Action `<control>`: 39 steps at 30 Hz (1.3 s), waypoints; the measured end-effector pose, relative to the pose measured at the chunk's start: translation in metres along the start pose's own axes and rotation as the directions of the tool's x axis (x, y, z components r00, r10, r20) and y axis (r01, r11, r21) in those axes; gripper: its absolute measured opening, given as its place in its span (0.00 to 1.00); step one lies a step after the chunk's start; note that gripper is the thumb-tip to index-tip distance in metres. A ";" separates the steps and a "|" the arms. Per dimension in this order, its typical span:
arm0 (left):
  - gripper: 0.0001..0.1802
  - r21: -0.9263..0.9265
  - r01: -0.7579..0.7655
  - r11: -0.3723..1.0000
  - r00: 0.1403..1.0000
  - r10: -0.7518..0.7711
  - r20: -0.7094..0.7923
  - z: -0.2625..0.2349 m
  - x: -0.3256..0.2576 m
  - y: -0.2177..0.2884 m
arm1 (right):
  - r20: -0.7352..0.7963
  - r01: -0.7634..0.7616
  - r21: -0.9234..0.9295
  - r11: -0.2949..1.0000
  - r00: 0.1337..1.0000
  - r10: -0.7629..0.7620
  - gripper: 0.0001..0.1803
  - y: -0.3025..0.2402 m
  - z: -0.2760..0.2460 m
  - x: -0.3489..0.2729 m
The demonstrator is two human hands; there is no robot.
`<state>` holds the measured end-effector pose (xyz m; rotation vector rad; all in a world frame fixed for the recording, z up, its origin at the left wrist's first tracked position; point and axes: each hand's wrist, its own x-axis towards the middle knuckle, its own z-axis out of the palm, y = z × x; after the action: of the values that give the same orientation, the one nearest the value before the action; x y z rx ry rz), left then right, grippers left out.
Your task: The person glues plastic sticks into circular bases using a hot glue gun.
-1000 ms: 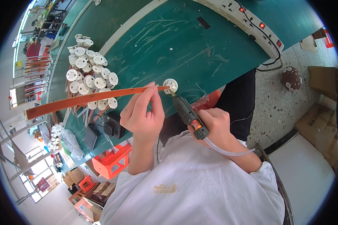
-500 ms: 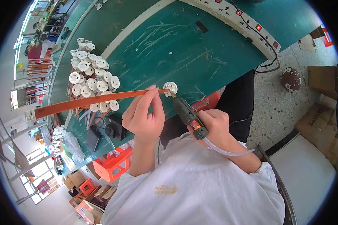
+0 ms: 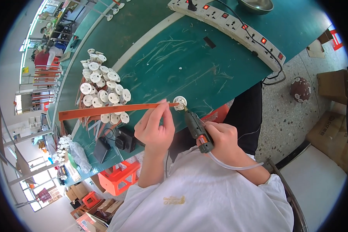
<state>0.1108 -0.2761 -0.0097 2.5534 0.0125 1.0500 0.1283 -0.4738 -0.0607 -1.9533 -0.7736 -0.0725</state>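
The left hand (image 3: 154, 127) is closed around one end of a long orange strip (image 3: 116, 110), fingers pinching it near where a white round disc (image 3: 179, 103) sits at the strip's tip. The right hand (image 3: 222, 139) is wrapped tight around a powered driver (image 3: 196, 127), dark body with an orange collar and a clear hose (image 3: 236, 166) trailing off the back toward the person's white shirt. The driver's tip is right on the disc, pointing up and to the left, so it looks like the disc is mid-fastening onto the strip, just above the near edge of the green bench (image 3: 189, 65).

As for progress: only that one disc shows on this strip, and the rest of its length toward the left is bare. A big pile of loose white discs (image 3: 102, 92) lies on the bench behind the strip, with more orange strips poking out underneath. So judging by that heap, this seems early on, with plenty left to do. Whether the screw on this disc is fully home is too small to tell.

Other stuff around: a white power strip (image 3: 228, 23) with red switches along the far side, and a small black box (image 3: 123, 140) at the near bench edge by the left hand.
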 end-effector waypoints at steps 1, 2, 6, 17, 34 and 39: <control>0.13 -0.002 0.009 1.000 1.000 -0.009 0.007 0.000 -0.001 0.000 | -0.003 0.002 -0.002 1.000 1.000 -0.002 0.13 0.000 -0.001 0.000; 0.13 -0.004 0.019 1.000 1.000 -0.019 0.014 0.000 -0.001 -0.001 | 0.035 -0.013 -0.005 1.000 0.999 0.013 0.12 -0.001 -0.003 0.000; 0.15 0.002 -0.025 1.000 0.998 0.025 0.052 0.005 -0.005 -0.004 | 0.107 -0.072 0.040 0.997 0.992 0.067 0.10 0.002 -0.001 -0.003; 0.21 -0.443 0.222 0.868 0.965 -0.132 0.225 0.001 -0.001 -0.026 | 0.399 -0.583 0.253 0.772 0.790 0.466 0.13 -0.004 -0.031 0.029; 0.06 -0.305 0.213 0.928 0.799 0.014 0.601 -0.012 0.052 -0.038 | 0.488 -0.718 0.391 0.577 0.693 0.531 0.14 0.005 -0.038 0.013; 0.05 -0.327 0.351 0.877 0.904 -0.226 0.364 0.000 0.021 -0.024 | 0.281 -0.397 0.528 0.751 0.916 0.286 0.14 -0.003 -0.035 0.011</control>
<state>0.1294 -0.2509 -0.0041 2.2333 0.0955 0.4634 0.1445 -0.4966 -0.0369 -1.4866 -0.4576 0.5234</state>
